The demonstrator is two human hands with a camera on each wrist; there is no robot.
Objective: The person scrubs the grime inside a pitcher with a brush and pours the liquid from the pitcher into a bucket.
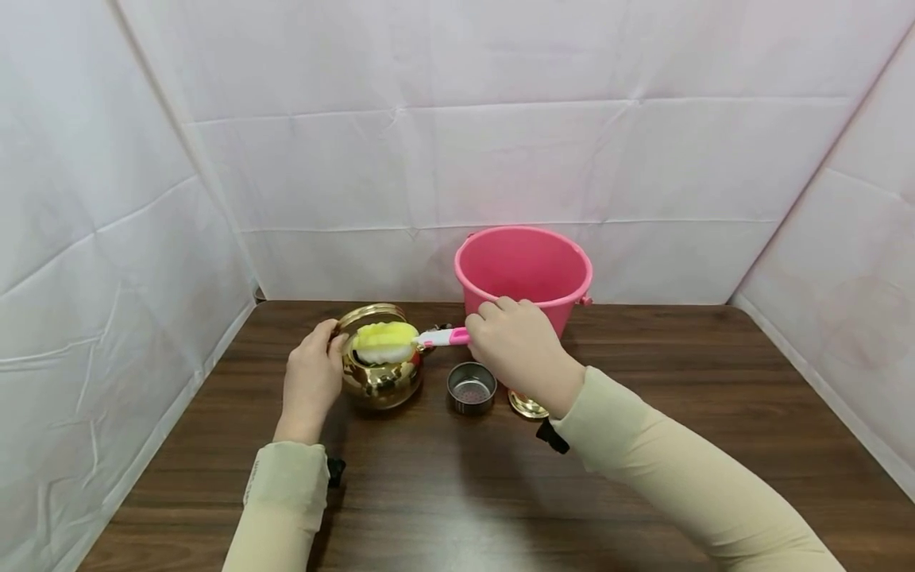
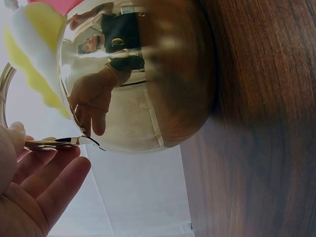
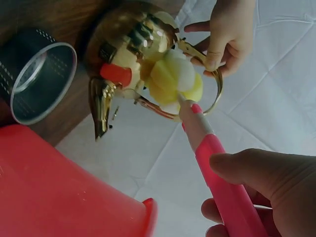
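A shiny gold teapot (image 1: 382,388) stands on the table at the left, its spout toward the bucket. My left hand (image 1: 314,377) pinches the teapot's hoop handle (image 2: 52,144) between thumb and fingers. My right hand (image 1: 518,345) grips the pink and white handle (image 3: 217,168) of a sponge brush. The brush's yellow and white sponge head (image 1: 386,342) is at the teapot's mouth; in the right wrist view it overlaps the opening, inside the hoop.
A pink bucket (image 1: 468,278) stands at the back, behind my right hand. A small metal strainer basket (image 1: 472,389) sits on the table (image 1: 429,492) right of the teapot. Partly under my right hand lies a gold lid (image 1: 527,407). White cloth walls (image 1: 357,183) border the table.
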